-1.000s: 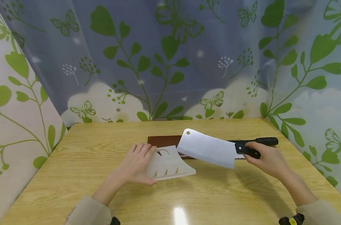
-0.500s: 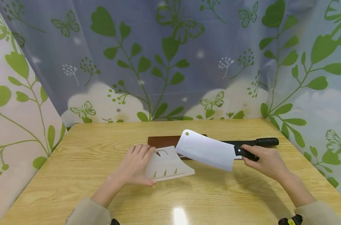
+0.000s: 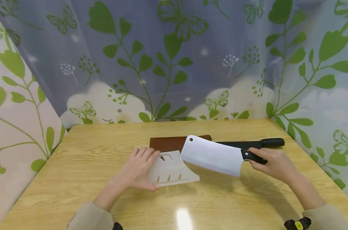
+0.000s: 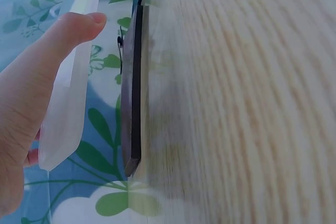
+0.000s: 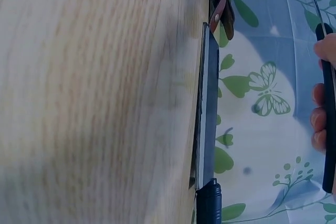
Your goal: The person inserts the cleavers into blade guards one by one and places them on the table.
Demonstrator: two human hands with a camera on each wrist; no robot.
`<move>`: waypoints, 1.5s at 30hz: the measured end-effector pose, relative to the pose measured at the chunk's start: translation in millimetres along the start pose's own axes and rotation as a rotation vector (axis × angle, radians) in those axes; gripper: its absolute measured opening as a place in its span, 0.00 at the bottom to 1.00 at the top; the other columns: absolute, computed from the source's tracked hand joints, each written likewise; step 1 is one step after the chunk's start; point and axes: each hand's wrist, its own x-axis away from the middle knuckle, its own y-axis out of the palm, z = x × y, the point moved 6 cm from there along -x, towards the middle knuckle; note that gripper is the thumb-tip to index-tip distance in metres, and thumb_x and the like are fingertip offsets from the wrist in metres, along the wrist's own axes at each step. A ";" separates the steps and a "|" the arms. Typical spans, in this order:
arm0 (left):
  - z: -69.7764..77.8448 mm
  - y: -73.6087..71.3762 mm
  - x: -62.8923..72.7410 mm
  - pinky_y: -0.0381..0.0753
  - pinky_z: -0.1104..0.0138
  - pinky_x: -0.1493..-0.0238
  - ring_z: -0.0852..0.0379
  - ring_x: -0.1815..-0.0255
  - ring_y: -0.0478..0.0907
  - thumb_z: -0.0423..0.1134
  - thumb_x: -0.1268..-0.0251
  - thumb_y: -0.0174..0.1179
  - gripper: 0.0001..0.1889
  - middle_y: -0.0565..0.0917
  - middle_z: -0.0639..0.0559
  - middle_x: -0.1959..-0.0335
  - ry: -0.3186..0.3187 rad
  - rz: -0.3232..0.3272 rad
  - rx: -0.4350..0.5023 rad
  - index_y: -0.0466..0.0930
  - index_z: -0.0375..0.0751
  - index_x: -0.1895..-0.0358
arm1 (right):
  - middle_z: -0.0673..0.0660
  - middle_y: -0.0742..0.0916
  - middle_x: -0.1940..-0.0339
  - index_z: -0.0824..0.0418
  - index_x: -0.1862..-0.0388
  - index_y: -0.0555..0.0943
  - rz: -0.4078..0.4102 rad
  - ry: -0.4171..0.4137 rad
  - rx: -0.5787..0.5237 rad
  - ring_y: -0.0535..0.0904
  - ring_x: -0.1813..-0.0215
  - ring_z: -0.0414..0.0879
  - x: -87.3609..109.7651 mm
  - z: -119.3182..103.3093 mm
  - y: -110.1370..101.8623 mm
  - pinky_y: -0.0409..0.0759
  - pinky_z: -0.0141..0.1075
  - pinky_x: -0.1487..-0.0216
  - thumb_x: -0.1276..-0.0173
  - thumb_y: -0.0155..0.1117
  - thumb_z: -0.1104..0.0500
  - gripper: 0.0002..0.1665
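My left hand [image 3: 139, 171] grips a white plastic blade sheath [image 3: 171, 169] by its left end, thumb along the lower edge and fingers over the top. Several small slots show in the sheath, and its curved end faces right. In my right hand [image 3: 277, 163] is a cleaver, held by its black handle [image 5: 329, 124]. Its broad shiny blade [image 3: 212, 155] points left, tilted, with a round hole near the upper corner. The blade's left end lies right beside the sheath's curved end; whether they touch I cannot tell. Both are held above the table.
Behind the cleaver on the wooden table [image 3: 90, 153] lies a long dark blade with a black handle [image 3: 273, 142]. A brown sheath [image 3: 168, 143] lies to its left, partly hidden by the white sheath and cleaver. A leaf-patterned curtain [image 3: 119, 80] hangs beyond the table's back edge.
The cleaver's blade has come down slightly and its left end stays close to the white sheath. The left hand has hardly moved. The head view has shifted a little.
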 end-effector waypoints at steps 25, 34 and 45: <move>-11.2 -5.7 5.0 0.70 0.56 0.60 0.46 0.55 0.70 0.74 0.79 0.61 0.55 0.74 0.42 0.54 0.064 -0.009 0.069 0.71 0.36 0.44 | 0.48 0.79 0.82 0.65 0.65 0.83 -0.058 -0.075 -0.176 0.62 0.83 0.28 7.6 -8.8 -2.5 0.60 0.20 0.86 0.32 0.49 0.42 0.29; -12.2 -6.5 10.1 0.69 0.56 0.57 0.47 0.52 0.70 0.73 0.81 0.63 0.56 0.74 0.43 0.52 0.091 -0.031 0.118 0.71 0.37 0.43 | 0.47 0.81 0.81 0.64 0.64 0.83 -0.068 -0.135 -0.205 0.63 0.85 0.27 3.9 -18.2 -4.4 0.59 0.19 0.86 0.32 0.51 0.43 0.26; 0.5 -7.0 13.4 0.68 0.57 0.58 0.48 0.55 0.70 0.73 0.82 0.63 0.56 0.74 0.44 0.53 0.181 -0.014 0.129 0.71 0.36 0.43 | 0.49 0.83 0.78 0.62 0.66 0.84 -0.064 -0.197 -0.222 0.67 0.84 0.29 4.2 -24.3 -0.6 0.62 0.19 0.85 0.33 0.54 0.43 0.24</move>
